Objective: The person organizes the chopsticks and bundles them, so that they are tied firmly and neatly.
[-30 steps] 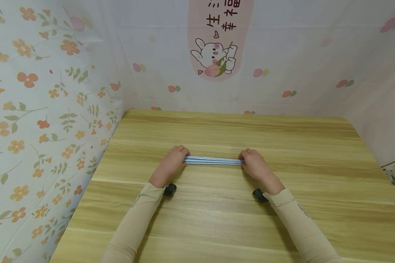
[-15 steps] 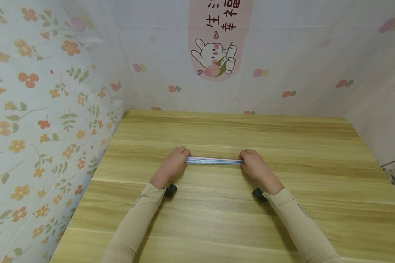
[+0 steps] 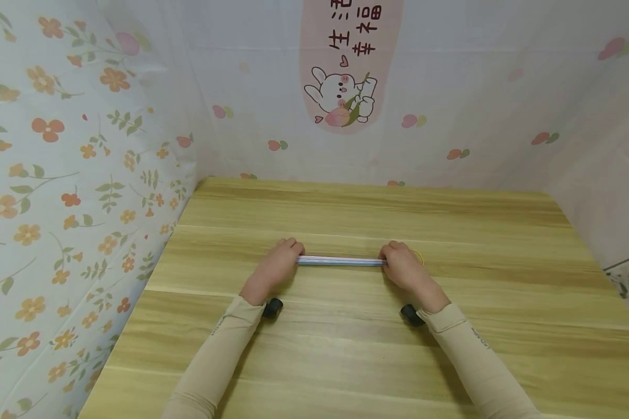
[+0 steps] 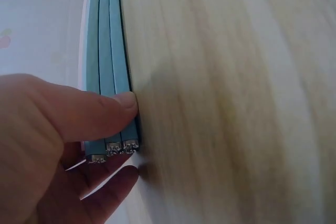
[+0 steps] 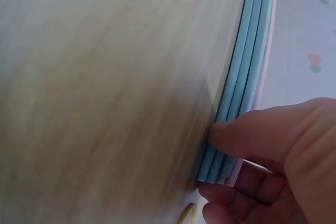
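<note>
**Bundle of sticks [image 3: 342, 261] held by its two ends**

Nearest, small printing is borne by the left sleeve [image 3: 215, 355] and right sleeve [image 3: 472, 355], too small to be read; beyond them, one end of the bundle is pinched by the left hand [image 3: 275, 267] and the other by the right hand [image 3: 406, 267]; contact with the table [image 3: 335, 361] beneath cannot be told. The silvery tips [image 4: 114, 148] at the left hand appear uneven; they are probably best levelled by light, equal pressure from both hands, with the pink stick [image 5: 235, 174] guarded against slipping. A yellow loop [image 3: 420, 256] is seen just outside the right hand; beyond both hands, 生, 幸 and 福 can be read on the cloth [image 3: 451, 87]; 活 is partly cut off.
</note>
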